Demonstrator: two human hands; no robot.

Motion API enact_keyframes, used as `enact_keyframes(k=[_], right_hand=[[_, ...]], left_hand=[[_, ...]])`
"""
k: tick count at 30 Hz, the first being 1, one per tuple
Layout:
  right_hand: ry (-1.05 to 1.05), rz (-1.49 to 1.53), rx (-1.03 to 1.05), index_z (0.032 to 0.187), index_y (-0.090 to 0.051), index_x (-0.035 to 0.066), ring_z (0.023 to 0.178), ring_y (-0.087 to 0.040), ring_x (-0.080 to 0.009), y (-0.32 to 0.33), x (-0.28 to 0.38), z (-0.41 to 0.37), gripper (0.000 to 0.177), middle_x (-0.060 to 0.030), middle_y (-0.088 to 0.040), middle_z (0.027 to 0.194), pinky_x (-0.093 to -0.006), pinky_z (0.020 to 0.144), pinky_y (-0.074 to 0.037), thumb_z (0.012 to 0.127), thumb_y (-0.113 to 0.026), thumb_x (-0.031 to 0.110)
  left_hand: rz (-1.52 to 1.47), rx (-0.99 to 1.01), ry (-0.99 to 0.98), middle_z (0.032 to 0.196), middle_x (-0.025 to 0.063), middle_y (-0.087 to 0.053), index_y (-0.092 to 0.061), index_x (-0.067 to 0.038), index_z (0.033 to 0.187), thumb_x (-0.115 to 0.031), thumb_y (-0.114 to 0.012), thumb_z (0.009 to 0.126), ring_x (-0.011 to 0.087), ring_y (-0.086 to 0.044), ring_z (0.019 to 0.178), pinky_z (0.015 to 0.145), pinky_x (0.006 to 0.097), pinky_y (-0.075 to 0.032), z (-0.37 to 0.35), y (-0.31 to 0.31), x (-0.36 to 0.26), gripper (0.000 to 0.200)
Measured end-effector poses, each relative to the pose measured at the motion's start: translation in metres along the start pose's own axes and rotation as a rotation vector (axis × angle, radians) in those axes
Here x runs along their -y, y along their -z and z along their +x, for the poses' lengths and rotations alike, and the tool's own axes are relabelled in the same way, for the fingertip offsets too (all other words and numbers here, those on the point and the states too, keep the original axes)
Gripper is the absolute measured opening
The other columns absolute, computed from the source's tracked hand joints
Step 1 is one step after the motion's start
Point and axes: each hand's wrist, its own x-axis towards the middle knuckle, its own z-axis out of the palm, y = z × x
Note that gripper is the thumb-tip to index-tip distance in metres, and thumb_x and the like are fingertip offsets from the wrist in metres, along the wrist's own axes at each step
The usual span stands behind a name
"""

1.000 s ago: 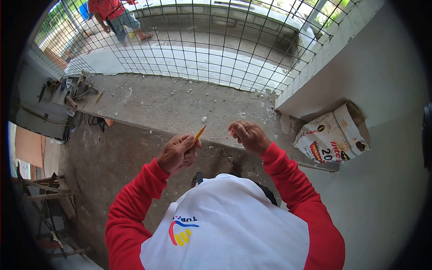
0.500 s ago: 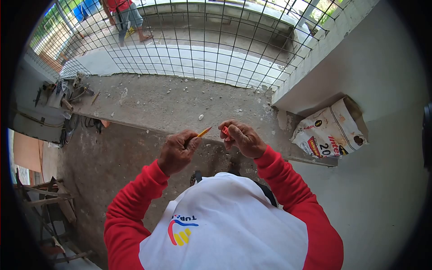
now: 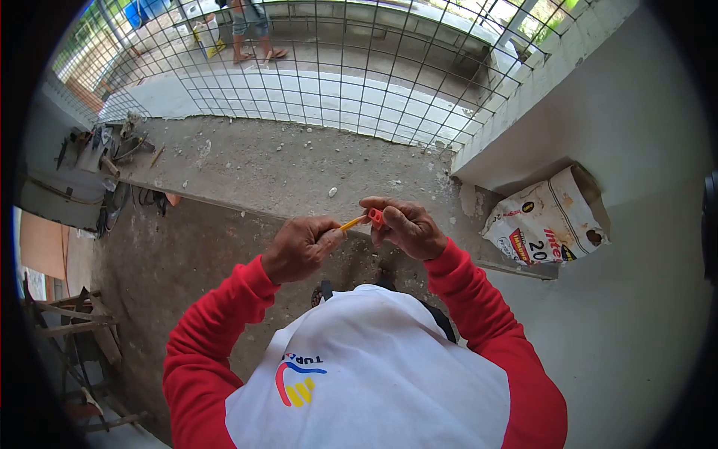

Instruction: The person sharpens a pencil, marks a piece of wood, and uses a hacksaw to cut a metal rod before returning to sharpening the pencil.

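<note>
My left hand [image 3: 301, 248] grips a yellow pencil [image 3: 351, 224], its tip end pointing right toward my other hand. Between the thumb and fingers of my right hand [image 3: 408, 229] is a small red pencil sharpener [image 3: 376, 218]. The pencil's end is right at the sharpener, at the right fingertips. Both hands are raised in front of my chest, over the front edge of the concrete ledge [image 3: 247, 161].
A crumpled white sack [image 3: 544, 217] leans at the ledge's right end. Tools and cords [image 3: 112, 161] lie at its left end, and pieces of wood [image 3: 82, 329] stand lower left. Behind the wire mesh [image 3: 336, 82], a person's legs [image 3: 250, 34] show outside.
My left hand has moved right, bringing the pencil up to the sharpener in my right hand. Beyond the mesh, the person has shifted to the right.
</note>
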Motion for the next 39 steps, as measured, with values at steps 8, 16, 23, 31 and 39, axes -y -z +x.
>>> enact_keyframes(k=[8,16,23,31,39], right_hand=[[0.185,-0.497,0.091,0.124,-0.050,-0.008,0.080,-0.059,-0.0141,-0.006,0.020,0.004,0.049,-0.0104,-0.059,0.098,-0.0278,0.073,-0.049,0.097,-0.048,0.033],[0.403,-0.848,0.118,0.119,-0.055,-0.004,0.082,-0.061,-0.0195,-0.001,0.030,0.014,0.039,-0.0135,-0.060,0.098,-0.0318,0.072,-0.050,0.092,-0.057,0.025],[0.535,-1.000,0.181,0.118,-0.056,-0.001,0.079,-0.061,-0.0238,-0.008,0.039,0.016,0.038,-0.0141,-0.059,0.101,-0.0325,0.071,-0.050,0.085,-0.064,0.016],[0.651,-1.069,0.291,0.121,-0.053,0.000,0.081,-0.063,-0.0254,-0.026,0.038,0.015,0.040,-0.0162,-0.058,0.100,-0.0331,0.067,-0.051,0.085,-0.064,0.015],[-0.280,-0.461,-0.065,0.100,-0.062,-0.004,0.058,-0.060,-0.0151,-0.028,0.022,0.035,0.028,-0.0073,-0.061,0.071,-0.0294,0.053,-0.048,0.095,-0.050,0.021]], left_hand=[[-0.007,0.108,0.049,0.056,0.0078,-0.047,-0.063,0.004,0.081,-0.018,-0.051,0.091,0.0123,-0.041,0.052,0.050,0.0315,-0.038,0.005,0.007,-0.014,0.026],[0.012,0.116,0.008,0.059,0.0121,-0.052,-0.063,0.003,0.082,-0.018,-0.048,0.092,0.0144,-0.046,0.055,0.053,0.0326,-0.040,0.000,0.008,-0.011,0.028],[-0.090,0.170,0.089,0.058,-0.0021,-0.045,-0.064,0.000,0.081,-0.022,-0.050,0.093,0.0068,-0.040,0.055,0.050,0.0254,-0.034,-0.005,0.011,-0.009,0.028],[-0.727,0.488,0.446,0.057,-0.0037,-0.043,-0.062,0.001,0.081,-0.024,-0.052,0.092,0.0077,-0.041,0.054,0.048,0.0257,-0.035,-0.010,0.015,-0.009,0.029],[0.778,-0.149,-0.577,0.058,0.0109,-0.053,-0.059,-0.002,0.084,-0.012,-0.060,0.082,0.0256,-0.056,0.049,0.046,0.0376,-0.044,0.013,0.002,0.023,0.010]])
